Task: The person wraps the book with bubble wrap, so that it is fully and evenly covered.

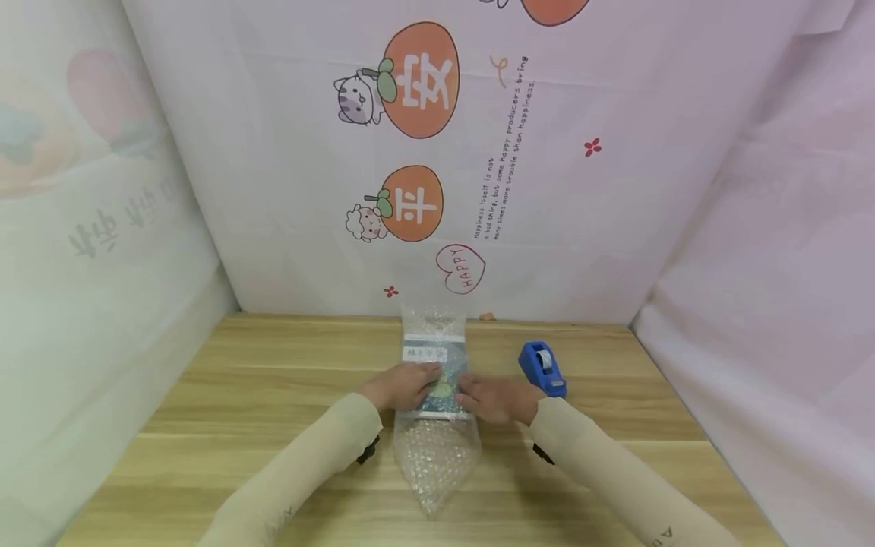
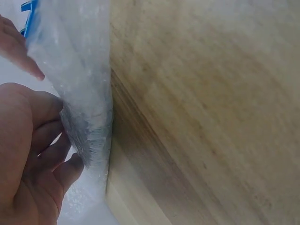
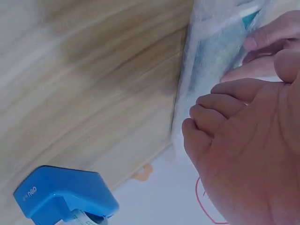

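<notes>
A flat blue-green item like a book (image 1: 456, 358), with a white label strip, lies under clear bubble wrap (image 1: 435, 456) on the table. The wrap runs past it at both ends and narrows to a point at the near end. My left hand (image 1: 405, 384) rests on the left part of the package, fingertips over its top. In the left wrist view, that hand's bent fingers (image 2: 69, 171) touch the wrap's side. From the right, my right hand (image 1: 497, 396) lays its fingertips at the package's right edge. Its fingers (image 3: 220, 104) look loosely extended in the right wrist view.
A blue tape dispenser (image 1: 542, 370) with a roll of tape stands on the wooden table (image 1: 287, 380), just beyond my right hand. White printed cloth (image 1: 307, 190) rises at the table's back edge, and pale cloth walls flank both sides.
</notes>
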Motion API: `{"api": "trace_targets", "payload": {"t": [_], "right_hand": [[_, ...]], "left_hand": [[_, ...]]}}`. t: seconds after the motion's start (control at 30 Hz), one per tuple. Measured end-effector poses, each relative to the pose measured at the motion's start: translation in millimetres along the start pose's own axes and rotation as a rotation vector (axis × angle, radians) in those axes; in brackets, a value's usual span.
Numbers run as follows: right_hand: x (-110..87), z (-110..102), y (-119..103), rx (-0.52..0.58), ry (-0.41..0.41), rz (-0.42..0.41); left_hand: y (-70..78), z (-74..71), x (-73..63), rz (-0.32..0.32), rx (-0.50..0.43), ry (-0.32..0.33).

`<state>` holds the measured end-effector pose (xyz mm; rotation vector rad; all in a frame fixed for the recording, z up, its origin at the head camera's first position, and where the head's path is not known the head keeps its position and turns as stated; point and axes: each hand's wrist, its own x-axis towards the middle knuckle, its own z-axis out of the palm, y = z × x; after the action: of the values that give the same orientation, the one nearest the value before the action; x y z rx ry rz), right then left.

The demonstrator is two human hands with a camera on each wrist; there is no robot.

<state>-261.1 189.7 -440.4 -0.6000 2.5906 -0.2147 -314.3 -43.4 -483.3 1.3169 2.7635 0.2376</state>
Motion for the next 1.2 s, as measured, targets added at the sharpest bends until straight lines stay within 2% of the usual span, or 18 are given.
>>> {"api": "trace_targets", "payload": {"t": [0.17, 0.43, 0.57, 0.77, 0.9, 1.03, 1.2], "right_hand": [[5.7, -4, 3, -0.014, 0.035, 0.022], [17.9, 3, 13, -0.089, 0.097, 0.048], [22.6, 10, 18, -0.165, 0.130, 0.028], [29.1, 23, 25, -0.341, 0.210, -0.019], [33.8, 31, 30, -0.403, 0.241, -0.040], [38.2, 34, 36, -0.377, 0.243, -0.061], [46.5, 37, 49, -0.316, 0.258, -0.113]], "left_hand": [[0.2, -0.6, 0.7, -0.026, 0.042, -0.035], [0.3, 0.2, 1.2, 0.003, 0.094, -0.030], [-0.2, 0.5, 2.0, 0.000, 0.094, -0.031], [-1.1, 2.5, 2.5, 0.010, 0.107, -0.013], [-2.7, 5.0, 0.7, 0.017, 0.075, 0.005], [-2.7, 6.8, 1.2, 0.012, 0.036, 0.002], [-1.3, 6.5, 3.9, -0.001, 0.037, -0.010]]}}
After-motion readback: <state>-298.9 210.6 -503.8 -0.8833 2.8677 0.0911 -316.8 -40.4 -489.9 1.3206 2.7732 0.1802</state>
